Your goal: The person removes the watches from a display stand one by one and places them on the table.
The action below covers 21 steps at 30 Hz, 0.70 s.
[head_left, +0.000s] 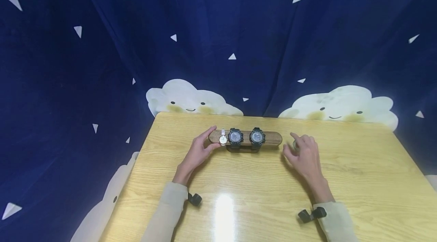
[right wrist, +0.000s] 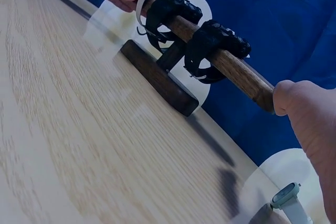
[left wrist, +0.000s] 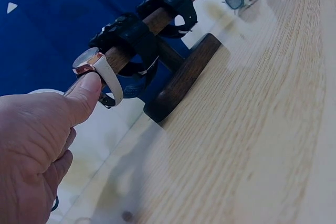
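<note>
A left hand (head_left: 199, 149) pinches between thumb and fingers the left end of a wooden stand (head_left: 272, 138) on a tabletop (head_left: 259, 185), its bar carrying a white-strapped watch (head_left: 223, 139) and two black watches (head_left: 235, 137); farther right, a pale-green watch (right wrist: 286, 195) sits near a right hand (head_left: 305, 154), thumb and forefinger parted. Downward pressure on either overhanging end could tip everything.

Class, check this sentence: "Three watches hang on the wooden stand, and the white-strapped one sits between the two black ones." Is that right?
Not quite: the white-strapped watch is not between the two black watches. The head view shows it to one side of both, nearest the left hand. Three watches do hang on the wooden stand.
</note>
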{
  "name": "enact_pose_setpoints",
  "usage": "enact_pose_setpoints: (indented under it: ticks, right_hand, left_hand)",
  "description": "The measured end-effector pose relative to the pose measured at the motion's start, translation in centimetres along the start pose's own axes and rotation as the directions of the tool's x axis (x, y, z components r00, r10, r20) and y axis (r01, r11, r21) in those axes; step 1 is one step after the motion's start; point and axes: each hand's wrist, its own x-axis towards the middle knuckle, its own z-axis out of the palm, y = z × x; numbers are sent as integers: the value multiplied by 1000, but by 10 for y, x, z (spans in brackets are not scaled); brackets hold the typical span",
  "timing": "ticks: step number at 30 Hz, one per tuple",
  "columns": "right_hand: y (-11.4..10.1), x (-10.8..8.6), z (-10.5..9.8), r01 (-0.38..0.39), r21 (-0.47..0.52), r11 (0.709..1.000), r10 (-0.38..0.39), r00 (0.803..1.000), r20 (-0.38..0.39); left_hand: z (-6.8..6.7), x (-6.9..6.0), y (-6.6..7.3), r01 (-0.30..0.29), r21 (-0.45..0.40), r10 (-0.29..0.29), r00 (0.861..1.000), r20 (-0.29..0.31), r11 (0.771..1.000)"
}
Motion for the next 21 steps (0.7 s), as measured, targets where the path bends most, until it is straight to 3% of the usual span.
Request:
enact_pose_setpoints:
  ticks: [10, 21]
  right_hand:
    - [-4, 2, 5, 64, 23, 998, -63, 998, -27]
    - [-11, 2, 7, 59, 42, 997, -60, 998, 7]
  left_hand:
    - [-1, 0, 1, 7, 11, -7, 1000, 0, 1000]
    - [-1, 0, 1, 0, 8, 0, 1000, 3, 1000]
